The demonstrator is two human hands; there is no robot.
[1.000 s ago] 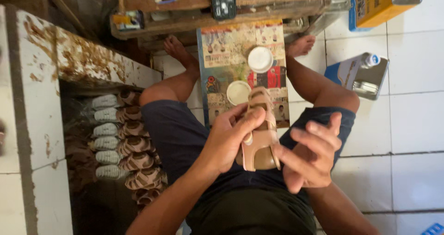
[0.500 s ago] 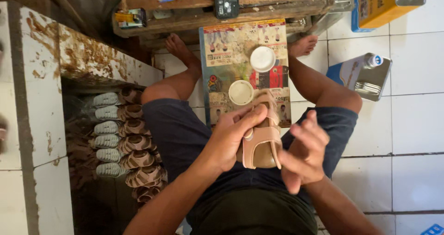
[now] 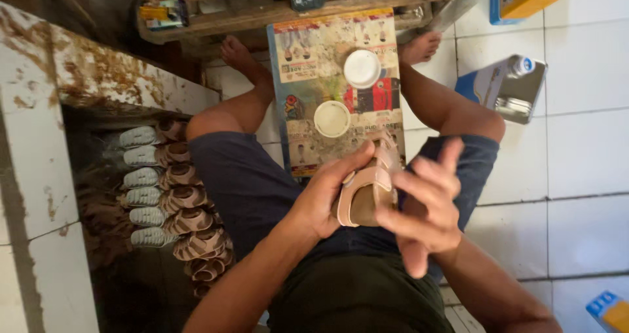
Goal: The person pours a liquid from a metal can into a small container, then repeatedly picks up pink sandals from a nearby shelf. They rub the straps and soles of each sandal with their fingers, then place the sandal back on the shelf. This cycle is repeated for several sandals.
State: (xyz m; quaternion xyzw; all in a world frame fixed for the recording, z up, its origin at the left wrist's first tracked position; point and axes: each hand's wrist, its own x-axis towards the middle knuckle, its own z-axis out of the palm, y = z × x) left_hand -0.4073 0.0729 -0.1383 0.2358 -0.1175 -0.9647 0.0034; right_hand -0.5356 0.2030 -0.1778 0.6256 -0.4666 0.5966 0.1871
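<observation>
While hands (image 3: 367, 202) grip sandal (image 3: 368, 187): open glue tub (image 3: 332, 118).

The person wears dark navy shorts (image 3: 255, 189) that reach to about the knee on both legs; above them sits a dark olive-green top (image 3: 357, 300), plain and without visible print; both forearms are bare, with no sleeves, watch or bracelet showing; the left hand (image 3: 327, 198) and right hand (image 3: 426, 212) are ungloved, no rings visible; the feet (image 3: 237, 52) are bare, without shoes or socks.
</observation>
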